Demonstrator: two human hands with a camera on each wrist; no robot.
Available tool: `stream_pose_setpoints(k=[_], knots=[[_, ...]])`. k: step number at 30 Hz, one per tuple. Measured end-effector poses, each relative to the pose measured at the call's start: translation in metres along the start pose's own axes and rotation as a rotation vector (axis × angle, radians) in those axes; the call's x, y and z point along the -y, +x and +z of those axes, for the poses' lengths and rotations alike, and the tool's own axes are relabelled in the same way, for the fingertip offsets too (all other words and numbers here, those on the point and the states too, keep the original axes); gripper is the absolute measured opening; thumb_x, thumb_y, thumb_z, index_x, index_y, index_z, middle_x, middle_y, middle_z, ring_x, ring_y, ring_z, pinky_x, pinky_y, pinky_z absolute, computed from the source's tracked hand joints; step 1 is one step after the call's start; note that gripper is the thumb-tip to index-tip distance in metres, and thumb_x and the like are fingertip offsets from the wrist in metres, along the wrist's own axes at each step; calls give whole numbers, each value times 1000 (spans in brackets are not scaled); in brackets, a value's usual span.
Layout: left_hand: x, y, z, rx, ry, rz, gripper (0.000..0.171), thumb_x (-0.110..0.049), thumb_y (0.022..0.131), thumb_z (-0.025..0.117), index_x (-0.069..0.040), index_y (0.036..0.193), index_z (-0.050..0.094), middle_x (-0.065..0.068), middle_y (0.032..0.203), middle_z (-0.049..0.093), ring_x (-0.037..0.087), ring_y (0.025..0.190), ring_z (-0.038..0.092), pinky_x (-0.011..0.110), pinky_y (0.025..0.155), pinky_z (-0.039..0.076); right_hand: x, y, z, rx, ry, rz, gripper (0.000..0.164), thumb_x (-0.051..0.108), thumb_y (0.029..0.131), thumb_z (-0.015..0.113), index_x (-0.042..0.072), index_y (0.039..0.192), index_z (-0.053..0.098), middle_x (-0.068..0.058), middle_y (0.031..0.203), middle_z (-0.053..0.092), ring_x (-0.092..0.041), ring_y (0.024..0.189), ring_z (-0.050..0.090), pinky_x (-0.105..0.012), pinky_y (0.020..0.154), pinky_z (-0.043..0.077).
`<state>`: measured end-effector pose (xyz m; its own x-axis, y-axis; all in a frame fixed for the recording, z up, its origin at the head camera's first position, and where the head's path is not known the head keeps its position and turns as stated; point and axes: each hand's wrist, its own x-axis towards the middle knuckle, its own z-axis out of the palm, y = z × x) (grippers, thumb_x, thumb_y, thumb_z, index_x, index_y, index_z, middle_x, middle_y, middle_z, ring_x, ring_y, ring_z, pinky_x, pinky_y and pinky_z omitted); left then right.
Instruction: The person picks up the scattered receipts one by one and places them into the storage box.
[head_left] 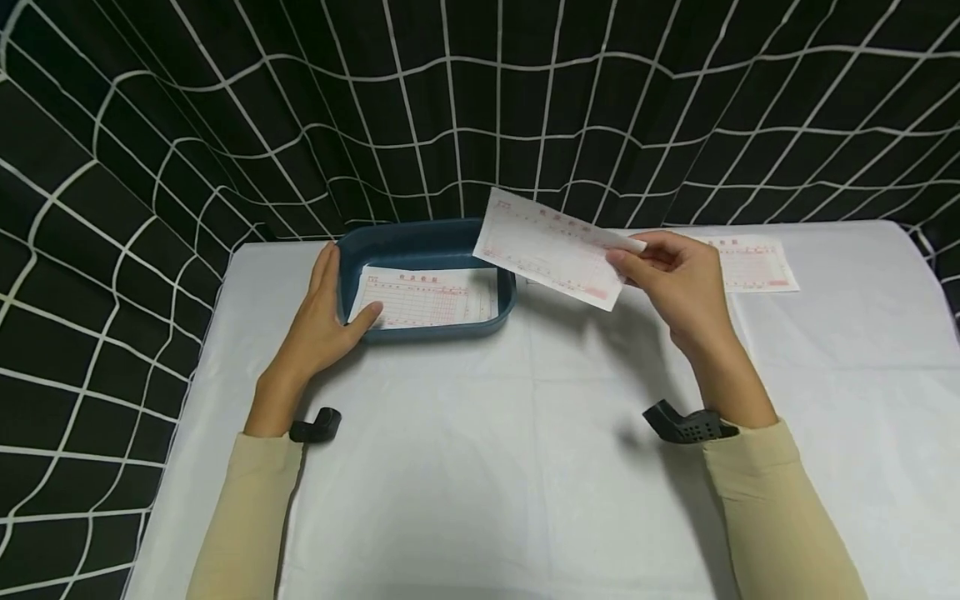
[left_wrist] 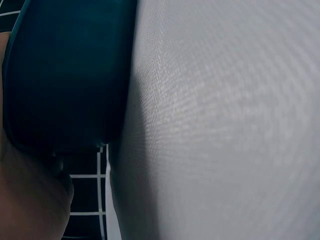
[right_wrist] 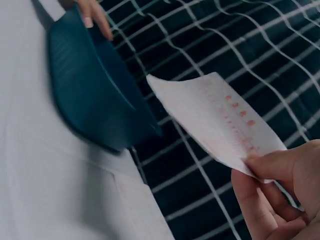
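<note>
White table (head_left: 450, 475). Blue tray (head_left: 442, 332), its left end clasped by left hand (head_left: 321, 310): best kept steady. Paper slip (head_left: 551, 244) raised by tray's right end, pinched in right hand (head_left: 684, 279); light pinch should avoid creasing.

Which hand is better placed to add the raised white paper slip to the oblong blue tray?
Likely the right hand: it pinches the slip near the tray, which the left hand grips.
</note>
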<state>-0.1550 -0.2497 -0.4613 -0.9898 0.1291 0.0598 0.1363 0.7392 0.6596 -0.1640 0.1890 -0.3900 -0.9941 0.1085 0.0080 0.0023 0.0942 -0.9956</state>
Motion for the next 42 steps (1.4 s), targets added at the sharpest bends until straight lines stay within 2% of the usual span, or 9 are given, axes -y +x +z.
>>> stream_pose_setpoints(k=[6, 8, 12, 18, 24, 28, 33, 37, 42], knots=[[-1, 0, 2, 4, 1, -2, 105, -43, 98, 69, -4, 170, 2, 13, 181, 1, 36, 167, 12, 63, 131, 21, 6, 10, 33, 127, -178, 2, 22, 12, 93, 82, -3, 109, 78, 12, 86, 77, 3, 77, 72, -17, 74, 62], [-1, 0, 2, 9, 1, -2, 105, -43, 99, 68, -4, 170, 2, 13, 181, 0, 36, 167, 12, 63, 131, 21, 7, 13, 44, 166, -224, -12, 25, 10, 95, 79, -7, 112, 77, 3, 92, 79, 3, 78, 71, -16, 74, 61], [-2, 0, 0, 7, 7, -4, 104, -42, 99, 68, -4, 170, 2, 13, 181, 1, 36, 167, 12, 62, 131, 21, 10, 20, 66, 240, -328, -79, 20, 7, 97, 74, -6, 113, 78, -16, 107, 78, 2, 81, 67, -12, 72, 57], [-3, 1, -2, 7, 10, -5, 104, -42, 99, 68, -4, 170, 3, 14, 180, 1, 37, 167, 12, 63, 131, 21, 13, 29, 95, 290, -473, -178, 16, 7, 96, 75, -1, 109, 79, -17, 102, 77, -13, 85, 64, -16, 70, 47], [-3, 1, -1, 0, 19, 4, 104, -40, 98, 69, -2, 170, 4, 15, 180, 2, 36, 167, 13, 61, 131, 23, 12, 33, 113, 344, -519, -242, 20, 4, 95, 74, -5, 113, 77, -22, 103, 77, -29, 93, 73, -26, 81, 54], [-3, -1, -1, 5, 16, -3, 104, -40, 98, 69, -2, 170, 4, 15, 180, 2, 37, 167, 13, 62, 131, 23, 8, 31, 123, 368, -539, -263, 27, 2, 95, 72, -6, 121, 75, -22, 104, 78, -31, 94, 74, -36, 85, 57], [-3, -2, -2, 6, 14, -7, 104, -40, 99, 68, -2, 170, 3, 15, 180, 2, 37, 167, 13, 62, 131, 23, 6, 29, 127, 356, -563, -284, 47, -2, 94, 70, -5, 140, 64, -22, 112, 78, -31, 99, 75, -40, 90, 58], [-3, -1, -2, 7, 9, -1, 104, -41, 99, 68, -2, 170, 3, 14, 180, 1, 35, 167, 13, 61, 131, 23, 8, 29, 121, 332, -540, -291, 55, -2, 95, 70, -6, 147, 55, -25, 125, 73, -35, 115, 73, -43, 102, 60], [-3, -1, -1, 7, 1, -1, 104, -41, 99, 68, -3, 170, 2, 14, 180, 1, 35, 167, 13, 61, 131, 23, 6, 30, 106, 265, -517, -295, 51, 4, 98, 70, -5, 146, 56, -26, 134, 66, -39, 124, 69, -48, 108, 57]])
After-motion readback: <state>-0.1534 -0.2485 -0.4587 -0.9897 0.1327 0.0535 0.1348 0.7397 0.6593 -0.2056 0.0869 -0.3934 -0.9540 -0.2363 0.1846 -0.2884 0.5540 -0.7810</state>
